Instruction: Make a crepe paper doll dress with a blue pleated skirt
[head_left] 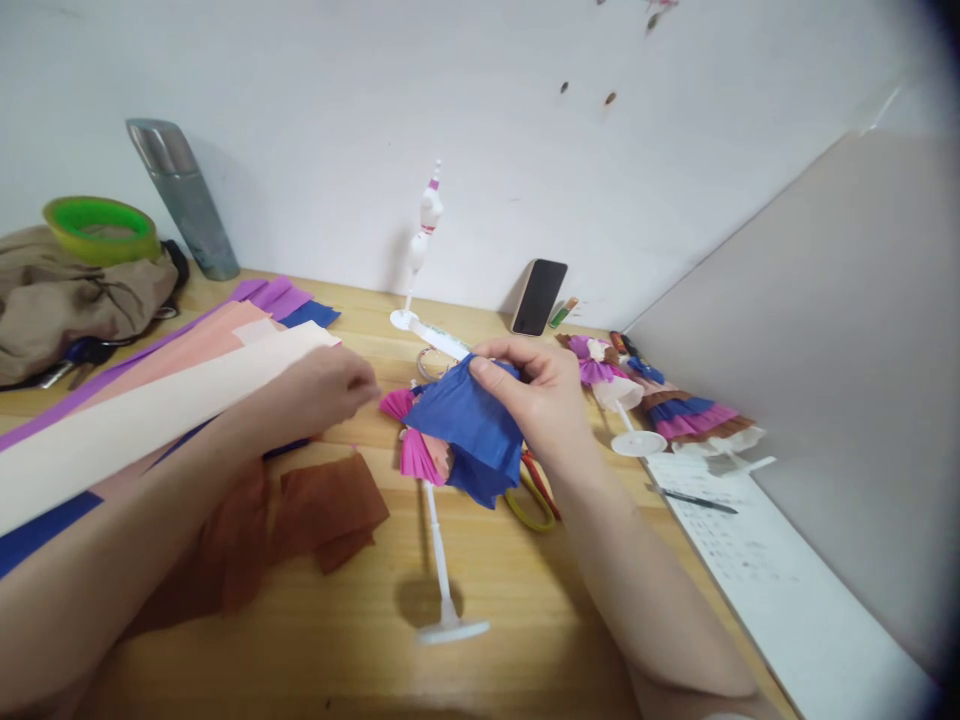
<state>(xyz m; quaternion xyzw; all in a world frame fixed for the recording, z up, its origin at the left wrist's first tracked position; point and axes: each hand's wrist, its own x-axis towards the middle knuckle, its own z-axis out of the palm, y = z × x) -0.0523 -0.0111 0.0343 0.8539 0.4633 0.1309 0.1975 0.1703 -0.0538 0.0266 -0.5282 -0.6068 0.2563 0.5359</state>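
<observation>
Between the thumb and fingers of my right hand (536, 395) is the gathered top of a piece of blue crepe paper (472, 425). It hangs across a small figure on a white stand (439, 560), which lies tilted, its round base towards me. Pink ruffled paper (420, 455) shows beside the blue piece. My left hand (341, 385) is to the left of it, apart from the paper, with fingers curled together; anything in them is too small to make out. Folded brown crepe paper (330, 510) lies below that hand. Yellow-and-red scissors (534, 498) are partly hidden by my right hand.
Long crepe strips (172, 420) cover the left side, near a grey bottle (184, 200) and green tape roll (101, 228). A bare white mannequin stand (420, 250) and a phone (540, 297) are at the wall. Two dressed figures (697, 415) lie right, above a written sheet (772, 560) with a pen (697, 500).
</observation>
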